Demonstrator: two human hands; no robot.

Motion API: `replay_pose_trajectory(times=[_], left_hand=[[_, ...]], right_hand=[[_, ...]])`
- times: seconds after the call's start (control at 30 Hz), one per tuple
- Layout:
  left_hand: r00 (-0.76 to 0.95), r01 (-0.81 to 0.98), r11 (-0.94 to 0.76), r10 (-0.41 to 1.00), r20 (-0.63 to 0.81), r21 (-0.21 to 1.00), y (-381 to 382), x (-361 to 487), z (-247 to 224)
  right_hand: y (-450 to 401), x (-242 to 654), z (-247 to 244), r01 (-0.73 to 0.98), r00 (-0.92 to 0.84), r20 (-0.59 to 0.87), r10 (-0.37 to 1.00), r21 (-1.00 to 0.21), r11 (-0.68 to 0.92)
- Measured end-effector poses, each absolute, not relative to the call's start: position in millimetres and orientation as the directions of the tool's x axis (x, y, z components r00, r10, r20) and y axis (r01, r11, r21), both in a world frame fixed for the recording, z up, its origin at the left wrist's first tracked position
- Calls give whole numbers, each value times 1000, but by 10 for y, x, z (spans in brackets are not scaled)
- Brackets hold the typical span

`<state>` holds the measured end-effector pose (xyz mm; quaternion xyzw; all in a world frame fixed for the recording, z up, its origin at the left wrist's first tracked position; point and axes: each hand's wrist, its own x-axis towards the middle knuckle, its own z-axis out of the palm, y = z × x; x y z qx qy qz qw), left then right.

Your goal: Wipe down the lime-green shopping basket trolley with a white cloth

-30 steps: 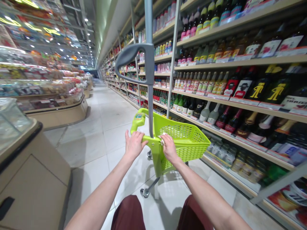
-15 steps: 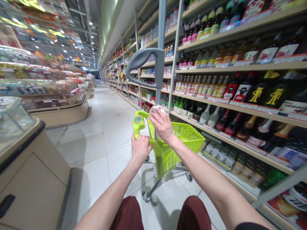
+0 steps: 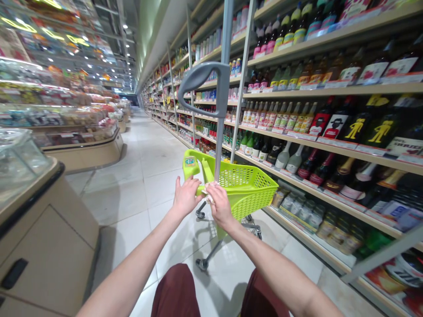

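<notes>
A lime-green children's shopping cart (image 3: 251, 178) stands in front of my knees, with a grey pole (image 3: 218, 149) rising from it to a grey loop handle (image 3: 201, 66). Bunched in my right hand (image 3: 220, 204) is a white cloth (image 3: 209, 193), pressed on the green rim close to the foot of the pole. My left hand (image 3: 187, 197) grips the near side of the cart below its green handle piece (image 3: 191, 164). The fingers of both hands are curled and nearly meet; the cloth is partly hidden under my right fingers.
Shelves of bottles (image 3: 294, 119) run along the right side of the aisle. On the left stand a beige counter (image 3: 49, 246) with a glass top and a display island (image 3: 86, 152) of packaged goods. Pale floor tiles (image 3: 142, 176) stretch ahead between them.
My right hand has moved down with the cloth from the lower pole to the cart's rim. My left hand has shifted slightly left and up. The cart has turned a little.
</notes>
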<state>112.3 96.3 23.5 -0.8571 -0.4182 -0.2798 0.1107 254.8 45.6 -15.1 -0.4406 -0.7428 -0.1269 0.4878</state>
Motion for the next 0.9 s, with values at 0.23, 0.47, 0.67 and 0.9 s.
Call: replay_pose_trajectory(times=[0.23, 0.47, 0.67, 0.9], left_hand=[[458, 784, -617, 648, 609, 67, 752, 1263, 202], [429, 785, -614, 634, 643, 82, 635, 1458, 145], [431, 774, -628, 609, 666, 74, 551, 1641, 136], [439, 742, -665, 576, 689, 83, 519, 1724, 103]], right_hand=[[395, 2621, -266, 783, -183, 839, 512, -190, 592], [359, 2934, -778, 844, -45, 858, 512, -242, 479], [392, 3013, -1058, 835, 105, 851, 514, -356, 419], [374, 3075, -1549, 711, 448, 611, 653, -686, 155]])
